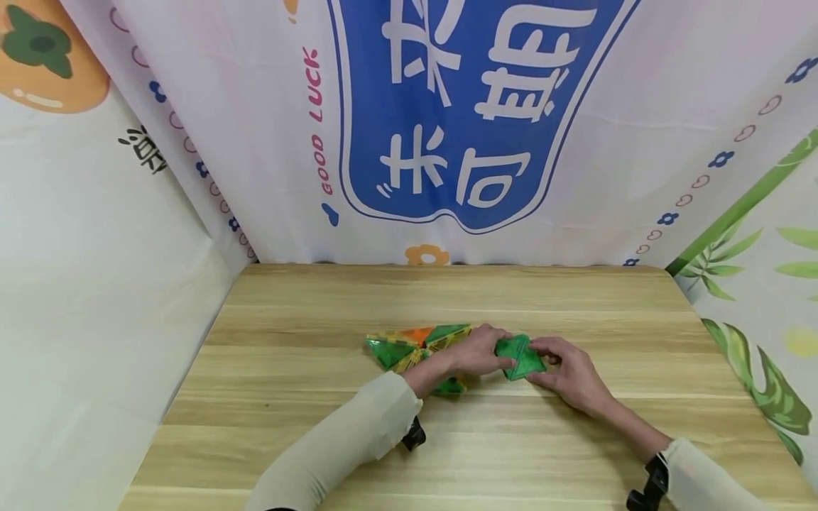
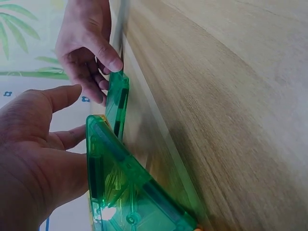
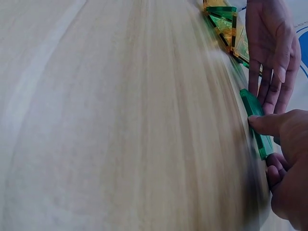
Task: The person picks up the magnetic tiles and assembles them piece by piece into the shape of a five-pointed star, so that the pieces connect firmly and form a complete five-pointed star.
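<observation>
Flat green magnetic tiles (image 1: 522,358) lie together between the two hands in the head view. My right hand (image 1: 569,372) pinches their right edge between thumb and fingers, as the right wrist view shows with the green tile (image 3: 260,130). At their left side is my left hand (image 1: 476,351), its fingers stretched and thumb apart; whether it touches the tiles I cannot tell. Beneath and left of that wrist stands a built shape of green, yellow and orange magnetic tiles (image 1: 391,351), partly hidden by the forearm. Its green triangle (image 2: 130,192) looms close in the left wrist view.
Everything rests on a wood-grain table (image 1: 307,298). A white printed cloth (image 1: 287,213) hangs behind its back edge, with more cloth at both sides. Each wrist carries a small black camera mount (image 1: 650,486).
</observation>
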